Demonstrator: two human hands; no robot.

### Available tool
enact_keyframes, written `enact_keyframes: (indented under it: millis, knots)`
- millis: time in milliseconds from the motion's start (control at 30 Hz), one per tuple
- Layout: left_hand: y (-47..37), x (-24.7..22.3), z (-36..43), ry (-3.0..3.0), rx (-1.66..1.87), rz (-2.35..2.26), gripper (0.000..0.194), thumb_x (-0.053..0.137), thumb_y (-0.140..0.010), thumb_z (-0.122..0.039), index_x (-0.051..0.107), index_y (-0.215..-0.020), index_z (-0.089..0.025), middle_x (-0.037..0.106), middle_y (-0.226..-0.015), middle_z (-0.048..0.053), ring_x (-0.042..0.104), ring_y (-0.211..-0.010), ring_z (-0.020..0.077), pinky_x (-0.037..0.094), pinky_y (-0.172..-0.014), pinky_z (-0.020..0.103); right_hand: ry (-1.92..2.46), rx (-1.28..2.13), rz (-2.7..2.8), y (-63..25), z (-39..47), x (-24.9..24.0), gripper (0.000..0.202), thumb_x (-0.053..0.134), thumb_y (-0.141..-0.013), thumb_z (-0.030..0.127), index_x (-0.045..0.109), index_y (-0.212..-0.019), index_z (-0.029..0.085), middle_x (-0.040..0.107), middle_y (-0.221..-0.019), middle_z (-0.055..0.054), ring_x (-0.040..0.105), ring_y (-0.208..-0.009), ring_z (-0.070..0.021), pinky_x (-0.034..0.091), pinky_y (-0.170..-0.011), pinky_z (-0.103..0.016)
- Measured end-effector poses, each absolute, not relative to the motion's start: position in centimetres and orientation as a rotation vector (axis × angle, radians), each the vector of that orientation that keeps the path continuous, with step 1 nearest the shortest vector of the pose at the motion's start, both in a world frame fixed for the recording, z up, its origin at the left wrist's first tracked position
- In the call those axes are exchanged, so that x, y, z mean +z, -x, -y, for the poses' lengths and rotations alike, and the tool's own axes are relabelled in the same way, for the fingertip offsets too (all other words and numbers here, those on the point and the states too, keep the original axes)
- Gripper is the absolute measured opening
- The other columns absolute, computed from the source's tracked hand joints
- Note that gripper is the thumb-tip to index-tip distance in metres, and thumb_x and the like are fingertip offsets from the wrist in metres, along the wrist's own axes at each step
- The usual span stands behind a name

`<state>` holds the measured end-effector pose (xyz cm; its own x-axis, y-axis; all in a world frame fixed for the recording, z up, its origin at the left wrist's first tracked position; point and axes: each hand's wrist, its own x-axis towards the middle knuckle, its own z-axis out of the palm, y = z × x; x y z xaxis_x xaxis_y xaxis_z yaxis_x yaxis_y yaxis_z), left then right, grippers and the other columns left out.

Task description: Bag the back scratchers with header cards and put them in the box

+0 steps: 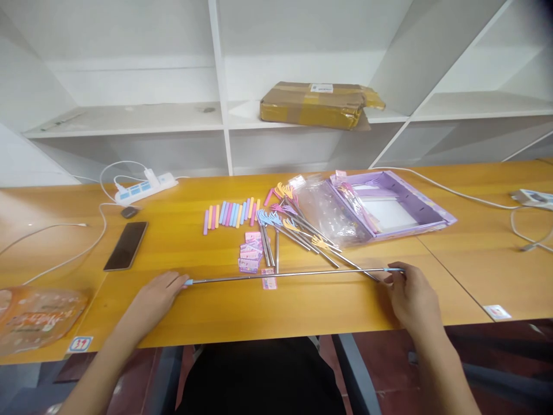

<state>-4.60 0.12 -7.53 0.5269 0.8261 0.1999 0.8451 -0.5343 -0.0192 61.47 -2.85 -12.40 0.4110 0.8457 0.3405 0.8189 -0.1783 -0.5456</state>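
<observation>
A long telescopic back scratcher (285, 275), its metal rod drawn out, spans the space between my hands just above the table. My left hand (162, 295) is closed on one light-blue end; my right hand (410, 291) pinches the other light-blue end. My fingers partly hide both ends. Beyond the rod lie several back scratchers (298, 225) with blue, yellow and pink hand-shaped heads. A row of coloured handle sleeves (231, 214) is laid out to their left. Small pink printed cards (250, 253) overlap below the row, and a single card (269, 279) lies under the rod.
A purple box (410, 202) and clear plastic bags (332, 213) sit at the back right. To the left are a phone (126, 246), a power strip (147, 189) with cables and an orange printed bag (43, 317). A taped carton (313, 106) rests on the shelf.
</observation>
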Motion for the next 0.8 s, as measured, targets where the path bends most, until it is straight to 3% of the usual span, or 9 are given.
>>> enact_keyframes:
  millis: [233,333,467,600,800]
  knots:
    - [1.5,-5.0,-1.1,2.948,-0.345,1.422,0.038,0.041,-0.114,-0.033,0.074,-0.129,-0.024,0.082,-0.118,0.007,0.079,-0.101,0.0222,0.063,-0.089,0.033,1.813,0.068,1.556,-60.8,1.4,-7.8,0.022,0.046,-0.104,0.033,0.065,-0.112,0.025,0.072,-0.076,-0.006,0.071,-0.065,-0.0232,0.053,-0.069,-0.038]
    - [-3.5,-4.1,-0.4,3.184,-0.364,1.463,0.036,0.042,-0.114,-0.033,0.074,-0.129,-0.028,0.081,-0.122,0.005,0.078,-0.108,0.0213,0.062,-0.092,0.031,1.564,0.081,1.858,-54.4,1.2,-5.2,0.027,0.046,-0.101,0.019,0.065,-0.118,0.026,0.068,-0.076,-0.002,0.067,-0.063,-0.02,0.052,-0.062,-0.032]
    - [-9.7,-4.3,-0.2,3.145,-0.493,1.465,0.035,0.04,-0.114,-0.028,0.072,-0.127,-0.023,0.081,-0.112,0.008,0.078,-0.097,0.0207,0.059,-0.083,0.029,1.242,0.205,2.209,-42.6,1.8,-5.0,0.047,0.038,-0.096,-0.001,0.063,-0.126,0.025,0.073,-0.099,-0.007,0.068,-0.07,-0.0183,0.056,-0.065,-0.029]
    - [-10.0,-4.6,-0.8,3.073,-0.303,1.362,0.025,0.047,-0.112,-0.023,0.071,-0.12,-0.024,0.077,-0.097,0.004,0.074,-0.082,0.0189,0.052,-0.071,0.027,1.129,0.307,2.197,-37.1,1.8,-7.2,0.029,0.041,-0.106,0.006,0.062,-0.118,0.023,0.073,-0.096,-0.006,0.071,-0.072,-0.0178,0.058,-0.064,-0.027]
    - [-9.4,-4.7,-0.1,2.909,-0.185,1.296,0.019,0.046,-0.108,-0.016,0.064,-0.106,-0.02,0.07,-0.097,0.006,0.068,-0.086,0.0227,0.051,-0.076,0.033,1.124,0.326,2.222,-37.8,1.2,-7.3,0.016,0.055,-0.11,0.02,0.06,-0.125,0.023,0.078,-0.114,-0.01,0.079,-0.095,-0.0245,0.065,-0.081,-0.036]
